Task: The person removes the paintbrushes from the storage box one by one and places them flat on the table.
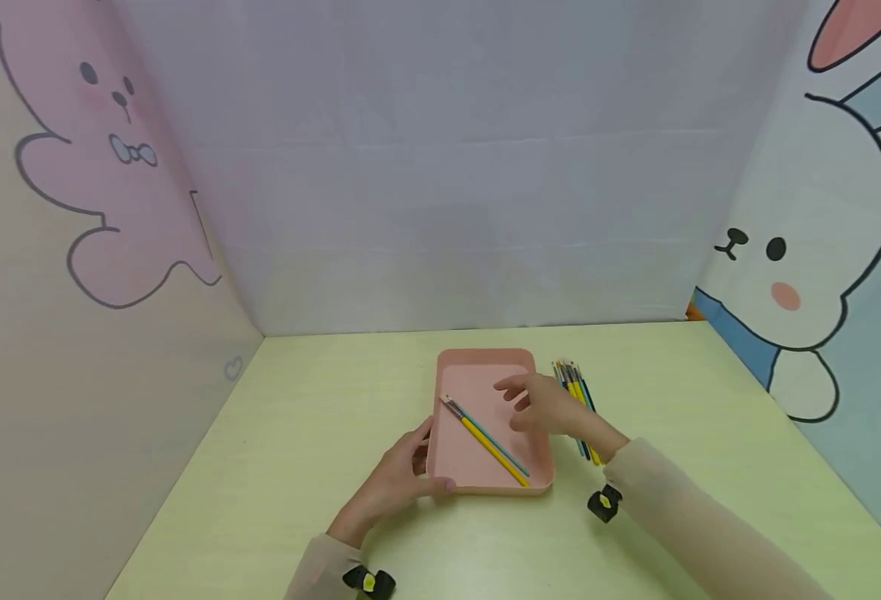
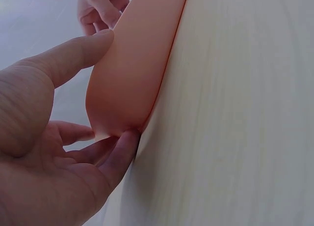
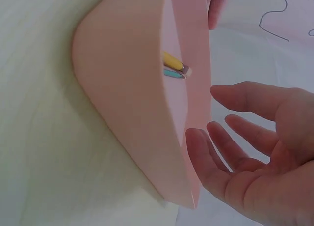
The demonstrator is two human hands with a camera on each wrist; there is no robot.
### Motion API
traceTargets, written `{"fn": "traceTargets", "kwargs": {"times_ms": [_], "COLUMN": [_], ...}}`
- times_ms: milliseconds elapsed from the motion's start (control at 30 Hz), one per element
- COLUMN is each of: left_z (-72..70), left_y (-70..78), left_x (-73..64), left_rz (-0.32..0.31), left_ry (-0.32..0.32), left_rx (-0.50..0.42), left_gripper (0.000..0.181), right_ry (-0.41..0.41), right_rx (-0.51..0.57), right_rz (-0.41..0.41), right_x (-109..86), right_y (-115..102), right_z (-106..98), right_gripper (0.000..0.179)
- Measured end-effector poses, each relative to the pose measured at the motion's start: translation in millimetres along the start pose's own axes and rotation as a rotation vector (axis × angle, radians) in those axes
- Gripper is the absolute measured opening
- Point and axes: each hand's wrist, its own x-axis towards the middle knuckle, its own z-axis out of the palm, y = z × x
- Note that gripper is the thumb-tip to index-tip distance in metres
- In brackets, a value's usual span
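A pink tray [image 1: 485, 379] lies on the table with two paintbrushes in it, slanting from upper left to lower right. One brush is yellow [image 1: 494, 452], the other teal [image 1: 505, 451]. My left hand [image 1: 404, 472] grips the tray's near left corner, thumb along the near side and fingers against the left wall. Above the tray's right part hovers my right hand [image 1: 548, 404], fingers spread and slightly bent, holding nothing. In the right wrist view its fingertips are beside the rim, and the brush tips show over the tray wall.
Several more paintbrushes [image 1: 575, 385] lie in a bunch on the table just right of the tray, partly covered by my right wrist. The pale table [image 1: 320, 400] is bordered by a white back curtain [image 1: 478, 208] and side panels with cartoon animals.
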Motion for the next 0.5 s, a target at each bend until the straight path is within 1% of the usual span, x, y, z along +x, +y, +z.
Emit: {"fn": "traceTargets", "kwargs": {"times_ms": [100,400,500], "left_z": [0.1,0.6,0.7], "left_y": [0.7,2.6,2.9], "left_x": [-0.6,-2.6,-2.3], "left_rz": [-0.002,0.004,-0.005], "left_ry": [-0.002,0.005,0.01], "left_rx": [-0.013,-0.001,0.01], "left_gripper": [0.113,0.11,0.11], "right_ry": [-0.009,-0.022,-0.029], "right_rx": [0.023,-0.012,-0.03], "right_rz": [0.016,0.04,0.027], "right_x": [3.3,10.1,10.4], "right_y": [0,3,4], "right_z": [8,26,31], "right_gripper": [0.062,0.061,0.059]}}
